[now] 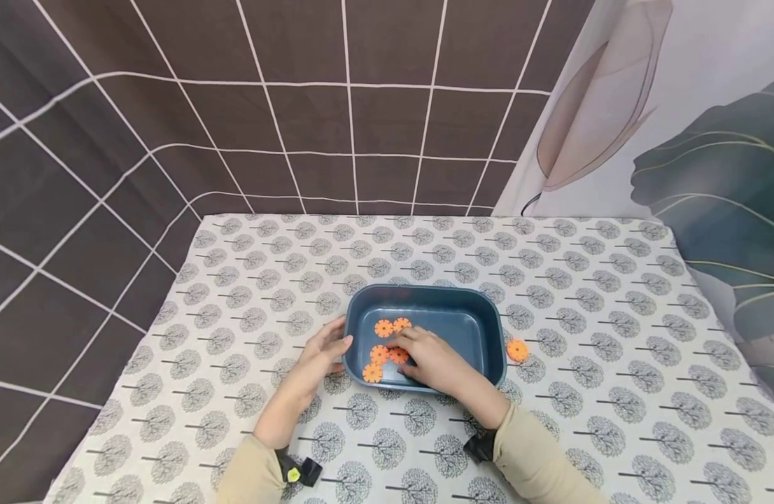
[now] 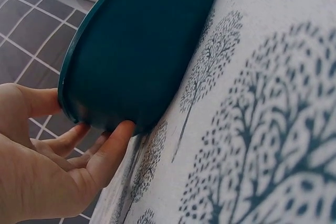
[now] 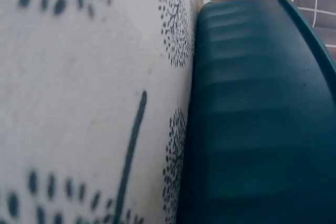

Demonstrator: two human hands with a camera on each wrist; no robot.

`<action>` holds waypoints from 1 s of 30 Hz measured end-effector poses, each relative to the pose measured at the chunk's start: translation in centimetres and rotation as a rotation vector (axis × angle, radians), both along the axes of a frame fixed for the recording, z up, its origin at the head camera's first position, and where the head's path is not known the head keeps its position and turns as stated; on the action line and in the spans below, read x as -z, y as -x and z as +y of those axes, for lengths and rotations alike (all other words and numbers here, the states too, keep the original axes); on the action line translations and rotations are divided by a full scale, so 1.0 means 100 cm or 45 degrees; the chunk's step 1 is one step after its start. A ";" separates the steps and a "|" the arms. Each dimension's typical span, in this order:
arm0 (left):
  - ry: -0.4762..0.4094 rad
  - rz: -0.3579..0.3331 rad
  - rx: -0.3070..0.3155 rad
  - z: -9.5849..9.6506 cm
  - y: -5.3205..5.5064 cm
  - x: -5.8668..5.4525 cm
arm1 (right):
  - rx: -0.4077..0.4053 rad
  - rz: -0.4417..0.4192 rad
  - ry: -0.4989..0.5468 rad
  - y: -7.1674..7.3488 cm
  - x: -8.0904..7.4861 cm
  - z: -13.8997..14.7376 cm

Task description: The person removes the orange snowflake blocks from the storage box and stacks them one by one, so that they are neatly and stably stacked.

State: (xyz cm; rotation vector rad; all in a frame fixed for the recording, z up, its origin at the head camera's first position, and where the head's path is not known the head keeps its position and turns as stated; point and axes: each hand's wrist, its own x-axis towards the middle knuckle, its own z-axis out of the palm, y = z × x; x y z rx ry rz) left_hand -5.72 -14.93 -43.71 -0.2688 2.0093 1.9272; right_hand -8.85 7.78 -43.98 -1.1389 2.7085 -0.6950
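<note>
A dark teal plastic tub stands on the table. Several orange notched discs, flower-like with a centre hole, lie in its left half. My left hand holds the tub's left end. In the left wrist view, the thumb of that left hand is at the rim and its fingertips press the outer wall. My right hand reaches into the tub over the front rim, fingers and thumb around one orange disc. Whether they pinch it is unclear. The right wrist view shows only the tub's outer wall and part of the left hand.
One more orange disc lies on the table just right of the tub. A white cloth printed with grey trees covers the table. Behind it hangs a dark curtain with white grid lines; a leaf-patterned curtain is at the right.
</note>
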 end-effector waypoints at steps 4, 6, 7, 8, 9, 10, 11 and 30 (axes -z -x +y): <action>0.004 -0.007 0.001 0.000 0.001 -0.001 | 0.009 -0.002 -0.027 -0.001 0.000 -0.001; 0.010 -0.013 -0.001 0.000 0.001 -0.001 | 0.008 -0.017 -0.033 0.000 -0.001 -0.001; 0.013 -0.016 0.000 0.000 0.001 -0.001 | 0.010 -0.026 -0.034 0.000 -0.001 -0.001; 0.016 -0.017 -0.001 0.000 0.001 -0.002 | 0.012 -0.036 -0.033 0.000 -0.001 -0.002; 0.018 -0.018 0.000 0.000 0.001 -0.002 | 0.015 -0.044 -0.033 0.001 -0.001 -0.002; 0.019 -0.018 0.001 0.000 0.001 -0.002 | 0.019 -0.055 -0.031 0.001 -0.001 -0.002; 0.019 -0.017 0.000 0.000 0.001 -0.002 | 0.021 -0.070 -0.026 0.002 -0.001 -0.002; 0.009 -0.021 -0.011 0.002 0.001 -0.002 | 0.128 -0.242 -0.017 0.008 -0.003 -0.002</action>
